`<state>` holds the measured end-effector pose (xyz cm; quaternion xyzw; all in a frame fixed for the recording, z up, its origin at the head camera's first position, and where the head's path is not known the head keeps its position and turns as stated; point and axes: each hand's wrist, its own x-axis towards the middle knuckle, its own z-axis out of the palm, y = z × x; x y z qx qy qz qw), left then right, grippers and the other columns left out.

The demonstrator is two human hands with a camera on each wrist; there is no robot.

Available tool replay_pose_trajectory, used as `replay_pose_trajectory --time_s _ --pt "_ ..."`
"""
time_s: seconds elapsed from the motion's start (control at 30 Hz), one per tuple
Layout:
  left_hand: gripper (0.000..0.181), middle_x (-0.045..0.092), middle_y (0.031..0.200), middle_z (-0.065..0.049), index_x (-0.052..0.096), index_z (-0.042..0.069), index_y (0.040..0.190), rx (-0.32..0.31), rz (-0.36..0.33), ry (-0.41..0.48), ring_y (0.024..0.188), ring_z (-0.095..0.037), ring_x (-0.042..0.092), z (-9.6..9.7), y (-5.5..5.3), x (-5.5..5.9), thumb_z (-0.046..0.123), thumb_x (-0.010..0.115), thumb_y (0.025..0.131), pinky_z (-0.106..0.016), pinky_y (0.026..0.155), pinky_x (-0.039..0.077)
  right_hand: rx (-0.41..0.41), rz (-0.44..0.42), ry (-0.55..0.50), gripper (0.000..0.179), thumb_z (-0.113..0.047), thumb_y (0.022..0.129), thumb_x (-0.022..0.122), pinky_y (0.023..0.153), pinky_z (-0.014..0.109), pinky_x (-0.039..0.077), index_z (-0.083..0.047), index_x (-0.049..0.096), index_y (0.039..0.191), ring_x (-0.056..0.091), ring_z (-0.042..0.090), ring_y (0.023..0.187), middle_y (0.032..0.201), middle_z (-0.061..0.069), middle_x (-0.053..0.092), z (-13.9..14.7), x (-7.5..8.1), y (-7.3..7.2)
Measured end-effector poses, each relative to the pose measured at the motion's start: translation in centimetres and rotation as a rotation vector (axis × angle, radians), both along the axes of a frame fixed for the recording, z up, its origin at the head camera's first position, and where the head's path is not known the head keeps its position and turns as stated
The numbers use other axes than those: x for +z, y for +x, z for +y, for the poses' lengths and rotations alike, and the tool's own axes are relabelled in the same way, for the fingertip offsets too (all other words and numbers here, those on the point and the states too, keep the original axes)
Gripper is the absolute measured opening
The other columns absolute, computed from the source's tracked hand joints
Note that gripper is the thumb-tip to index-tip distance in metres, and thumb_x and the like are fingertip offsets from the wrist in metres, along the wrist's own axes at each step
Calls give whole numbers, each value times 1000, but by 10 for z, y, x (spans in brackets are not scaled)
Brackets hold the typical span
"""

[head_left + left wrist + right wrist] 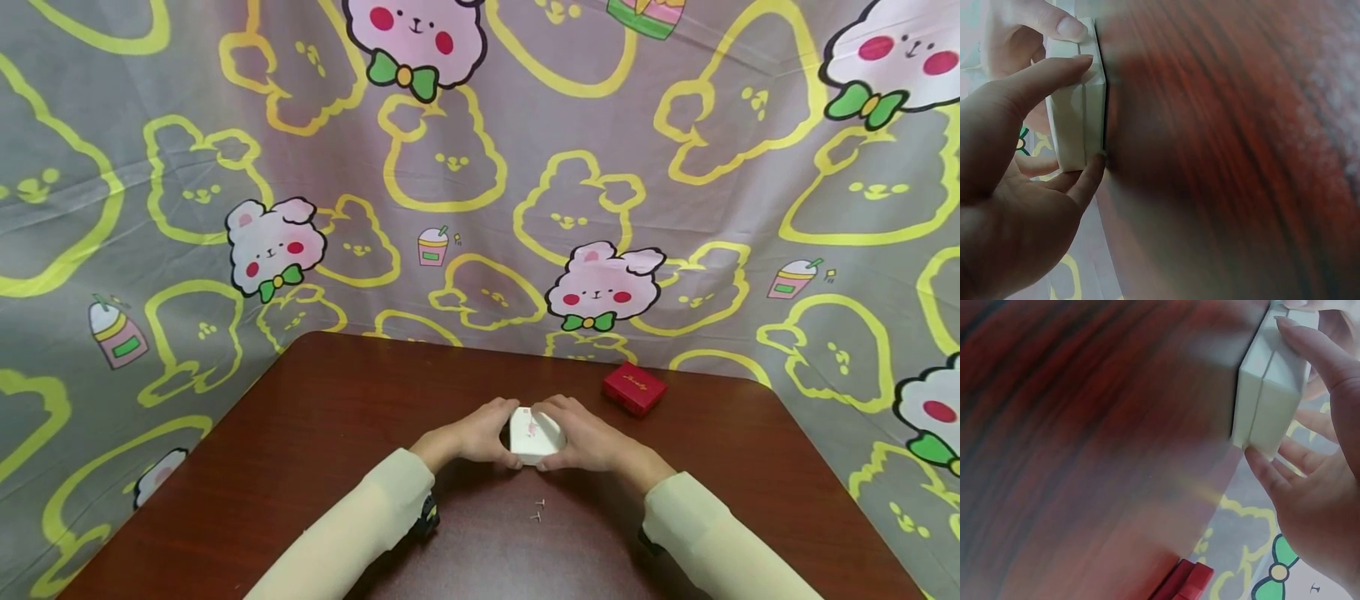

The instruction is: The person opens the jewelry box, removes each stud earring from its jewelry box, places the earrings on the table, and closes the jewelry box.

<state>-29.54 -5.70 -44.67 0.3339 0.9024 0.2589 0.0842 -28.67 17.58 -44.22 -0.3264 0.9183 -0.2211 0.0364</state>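
Both my grips pinch one small white box (534,446), held between them with its printed lid face upward. My left grip (480,433) closes on the box's left side, my right grip (591,435) on its right; each thumb lies on the near wall, with fingers bent about the side. The wrist views show a thin seam running along the box's wall, lid against base, and its lower edge close to the tabletop (315,433); whether it touches, I cannot tell. Nearer my body than the grips, just in front of the box, lie two pin-like pieces (541,502), too small to identify. Beyond my right grip and to its right, a red box (634,389) with gold script rests apart. Behind both grips hangs a rabbit-patterned cloth (480,287). Cream sleeves (352,533) cover my forearms.
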Motion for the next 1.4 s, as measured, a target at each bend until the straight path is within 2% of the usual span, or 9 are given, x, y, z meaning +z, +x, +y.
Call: replay_pose_trajectory --time_s 0.33,0.6,0.73,0.93,1.17,1.4 --pt "106 49 141 -19 31 -9 152 30 -35 -25 130 -28 49 1 1 0 18 94 71 -38 111 39 12 38 16 78 -36 76 89 84 39 48 -8 56 141 48 24 117 134 10 55 -6 2 1" --pt "98 50 130 -15 36 -6 147 11 -42 3 114 -22 51 2 0 0 16 94 71 -32 101 43 -17 -28 23 81 -38 76 89 87 43 48 -10 54 143 47 24 118 134 8 55 -11 3 0" --pt "96 50 128 -14 37 -5 146 14 -47 7 111 -20 50 2 -1 -1 17 94 72 -31 98 43 -26 -28 34 82 -39 76 89 88 44 48 -11 53 144 48 24 117 134 8 55 -12 3 0" --pt "82 50 119 -9 45 2 134 3 -46 31 106 -20 51 1 0 -3 15 95 70 -29 94 44 -28 -28 44 82 -39 76 89 88 43 48 -11 53 144 48 24 117 134 8 55 -12 1 0" --pt "100 45 127 -12 32 -3 149 5 -107 45 104 -16 52 -1 0 -5 11 93 71 -24 91 46 -43 -51 49 83 -41 75 89 88 42 48 -14 53 144 48 23 117 134 6 55 -11 1 1" --pt "105 43 134 -15 24 -5 155 1 -132 52 105 -14 52 -3 1 -4 8 91 75 -23 90 46 -55 -67 35 83 -43 75 89 89 42 47 -15 53 145 48 22 118 135 4 54 -10 1 1"
